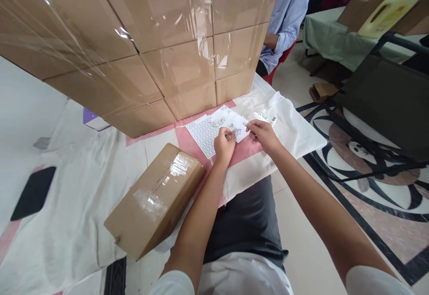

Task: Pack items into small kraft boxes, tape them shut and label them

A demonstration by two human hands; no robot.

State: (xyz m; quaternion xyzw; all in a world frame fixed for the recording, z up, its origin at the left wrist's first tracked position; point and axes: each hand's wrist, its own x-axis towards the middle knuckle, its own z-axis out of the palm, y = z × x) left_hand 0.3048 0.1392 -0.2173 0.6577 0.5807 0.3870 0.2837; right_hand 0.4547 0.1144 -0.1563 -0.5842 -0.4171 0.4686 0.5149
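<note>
My left hand (225,145) is closed, fingertips pinched together, over the lower edge of a white paper (228,115). Whatever it pinches is too small to make out. Close by on the right, my right hand (264,135) pinches a small whitish piece (246,124) between thumb and finger, at the paper's right edge. Small greyish pieces (236,130) lie or are printed on the paper; I cannot tell which. Partly under the paper rests a sheet of rounded outlined labels (203,135). A white object with a dark end (273,120) is half hidden behind my right hand.
Taped cardboard boxes (177,67) stand stacked behind the papers. Left of my arm sits a taped carton (154,199); a black phone-like slab (33,193) lies far left. Another person (284,22) sits beyond the stack. A dark chair (385,103) stands at right.
</note>
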